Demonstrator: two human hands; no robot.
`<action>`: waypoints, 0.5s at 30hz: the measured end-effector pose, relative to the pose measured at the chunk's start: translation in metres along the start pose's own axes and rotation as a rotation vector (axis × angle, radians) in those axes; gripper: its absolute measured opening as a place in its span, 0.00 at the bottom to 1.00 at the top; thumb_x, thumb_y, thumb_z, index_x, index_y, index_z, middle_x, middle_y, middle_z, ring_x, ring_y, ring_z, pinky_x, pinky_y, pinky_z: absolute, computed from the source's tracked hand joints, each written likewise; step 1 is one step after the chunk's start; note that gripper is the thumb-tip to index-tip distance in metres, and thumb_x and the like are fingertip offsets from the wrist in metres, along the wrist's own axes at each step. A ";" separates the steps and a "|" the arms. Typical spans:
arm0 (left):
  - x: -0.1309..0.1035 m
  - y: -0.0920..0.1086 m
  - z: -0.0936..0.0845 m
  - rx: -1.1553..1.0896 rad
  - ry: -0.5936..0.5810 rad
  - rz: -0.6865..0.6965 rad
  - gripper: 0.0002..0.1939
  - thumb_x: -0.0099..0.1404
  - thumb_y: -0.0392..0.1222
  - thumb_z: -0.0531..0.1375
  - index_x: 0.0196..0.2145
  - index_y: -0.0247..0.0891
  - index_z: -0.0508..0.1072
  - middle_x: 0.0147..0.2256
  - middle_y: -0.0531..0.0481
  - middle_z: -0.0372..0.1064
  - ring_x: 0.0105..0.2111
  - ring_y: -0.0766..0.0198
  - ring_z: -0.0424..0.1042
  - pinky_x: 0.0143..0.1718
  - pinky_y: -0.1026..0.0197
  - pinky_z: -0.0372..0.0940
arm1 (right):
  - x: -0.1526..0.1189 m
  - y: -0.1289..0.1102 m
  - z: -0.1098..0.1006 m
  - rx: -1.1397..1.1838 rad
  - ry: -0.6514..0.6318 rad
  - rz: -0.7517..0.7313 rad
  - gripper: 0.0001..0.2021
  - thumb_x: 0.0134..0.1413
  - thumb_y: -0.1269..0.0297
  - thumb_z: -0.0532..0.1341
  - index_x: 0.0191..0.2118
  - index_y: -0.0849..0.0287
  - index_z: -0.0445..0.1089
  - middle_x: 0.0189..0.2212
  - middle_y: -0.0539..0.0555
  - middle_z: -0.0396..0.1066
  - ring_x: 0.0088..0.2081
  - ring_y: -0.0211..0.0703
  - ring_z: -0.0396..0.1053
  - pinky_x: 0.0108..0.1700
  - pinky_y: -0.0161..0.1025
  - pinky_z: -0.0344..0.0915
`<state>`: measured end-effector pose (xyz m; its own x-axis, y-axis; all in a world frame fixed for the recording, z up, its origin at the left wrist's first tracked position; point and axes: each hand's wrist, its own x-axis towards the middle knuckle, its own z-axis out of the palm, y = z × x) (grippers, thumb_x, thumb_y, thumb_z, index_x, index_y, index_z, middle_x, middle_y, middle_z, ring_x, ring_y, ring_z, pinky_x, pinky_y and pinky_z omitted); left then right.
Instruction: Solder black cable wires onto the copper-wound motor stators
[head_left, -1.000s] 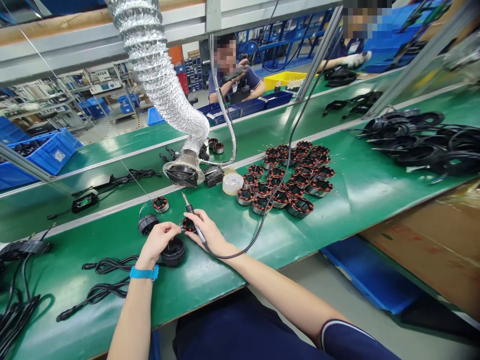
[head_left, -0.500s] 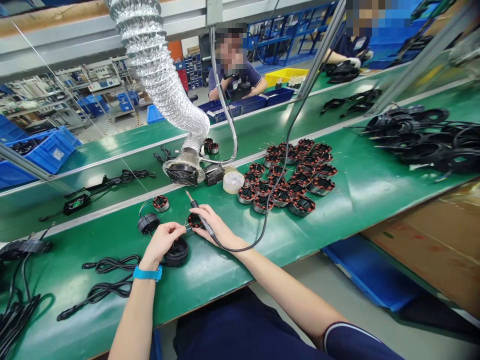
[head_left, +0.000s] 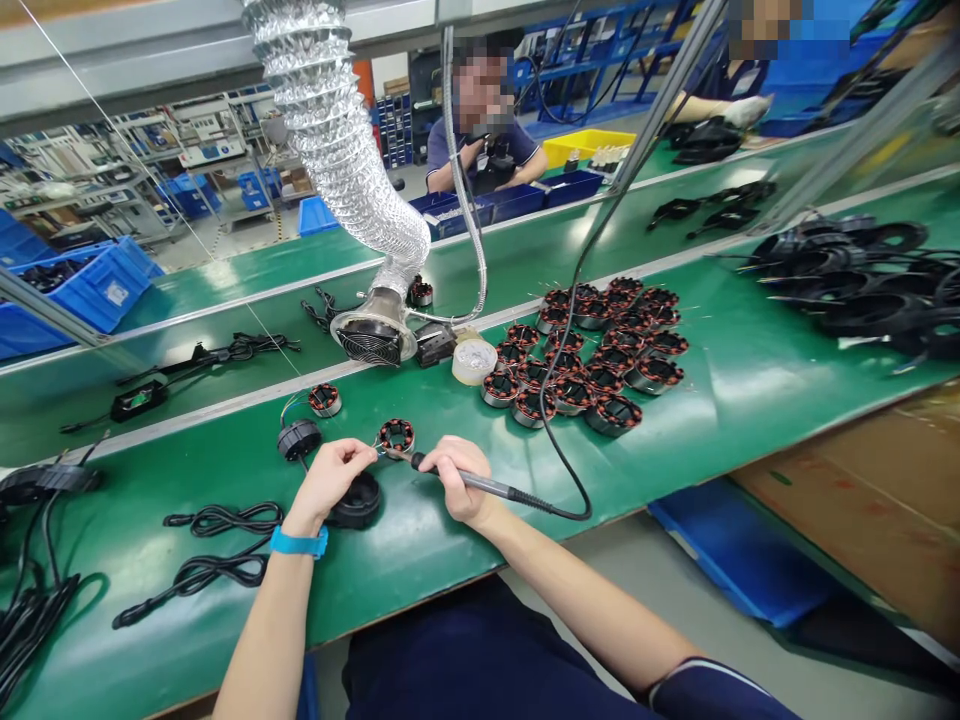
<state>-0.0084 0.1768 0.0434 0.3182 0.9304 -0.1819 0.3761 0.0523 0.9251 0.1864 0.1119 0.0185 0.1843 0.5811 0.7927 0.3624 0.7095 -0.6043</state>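
Note:
My right hand (head_left: 461, 475) grips a soldering iron (head_left: 491, 485) like a pen, its tip pointing left at the near edge of a copper-wound motor stator (head_left: 397, 436) lying on the green bench. Between the thumb and forefinger of my left hand (head_left: 334, 480) is a thin wire (head_left: 377, 448) at the stator's left side. Whether the iron's tip touches the wire is too small to tell. Below my left hand, partly covered by it, is a black round housing (head_left: 361, 500). Beyond the hand are a black ribbed cap (head_left: 298, 438) and another stator (head_left: 325, 400).
Several stators (head_left: 615, 412) stand grouped to the right, beside a round pale container (head_left: 474, 362). A fume-extraction fan (head_left: 373, 337) hangs on a silver duct beyond my hands. Black cables (head_left: 225, 575) lie at left, and black rings with cables (head_left: 862, 280) at far right. Co-workers sit opposite.
The soldering iron has swung from pointing up and away to pointing left at the stator. My right hand has let go of the stator and drawn back rightward. My left hand keeps its pinch.

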 end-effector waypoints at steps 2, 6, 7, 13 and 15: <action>0.000 -0.001 0.000 0.002 -0.008 0.002 0.19 0.51 0.56 0.66 0.26 0.34 0.75 0.22 0.52 0.68 0.24 0.66 0.60 0.28 0.62 0.53 | 0.000 0.001 0.000 -0.006 -0.015 0.020 0.18 0.62 0.67 0.49 0.25 0.56 0.70 0.18 0.50 0.70 0.21 0.41 0.67 0.28 0.41 0.64; 0.000 -0.001 -0.001 0.003 -0.014 0.011 0.19 0.52 0.56 0.65 0.26 0.34 0.75 0.23 0.51 0.68 0.24 0.65 0.60 0.28 0.63 0.53 | 0.000 0.002 0.002 0.002 -0.043 0.048 0.18 0.63 0.65 0.48 0.25 0.56 0.70 0.16 0.50 0.68 0.20 0.40 0.66 0.28 0.41 0.65; 0.000 -0.001 0.000 0.005 -0.014 0.013 0.19 0.52 0.56 0.65 0.26 0.34 0.75 0.23 0.51 0.68 0.24 0.65 0.61 0.28 0.63 0.53 | 0.000 0.002 0.002 0.002 -0.045 0.052 0.19 0.63 0.65 0.48 0.25 0.56 0.70 0.16 0.50 0.68 0.19 0.40 0.66 0.28 0.41 0.65; 0.000 0.001 -0.001 0.019 -0.017 0.010 0.20 0.52 0.57 0.65 0.26 0.34 0.75 0.23 0.51 0.66 0.24 0.65 0.59 0.28 0.63 0.52 | 0.000 0.002 0.003 0.018 -0.028 0.051 0.18 0.63 0.67 0.49 0.26 0.56 0.71 0.16 0.49 0.68 0.20 0.39 0.67 0.28 0.40 0.65; 0.000 0.001 -0.001 0.021 -0.023 0.017 0.20 0.52 0.58 0.65 0.25 0.35 0.74 0.22 0.52 0.65 0.24 0.66 0.59 0.27 0.63 0.52 | -0.001 0.002 0.003 0.015 -0.027 0.063 0.18 0.64 0.66 0.49 0.25 0.56 0.71 0.16 0.49 0.68 0.20 0.40 0.67 0.29 0.40 0.65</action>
<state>-0.0093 0.1770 0.0445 0.3443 0.9225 -0.1744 0.3891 0.0289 0.9208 0.1845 0.1141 0.0161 0.1815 0.6351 0.7508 0.3372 0.6770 -0.6542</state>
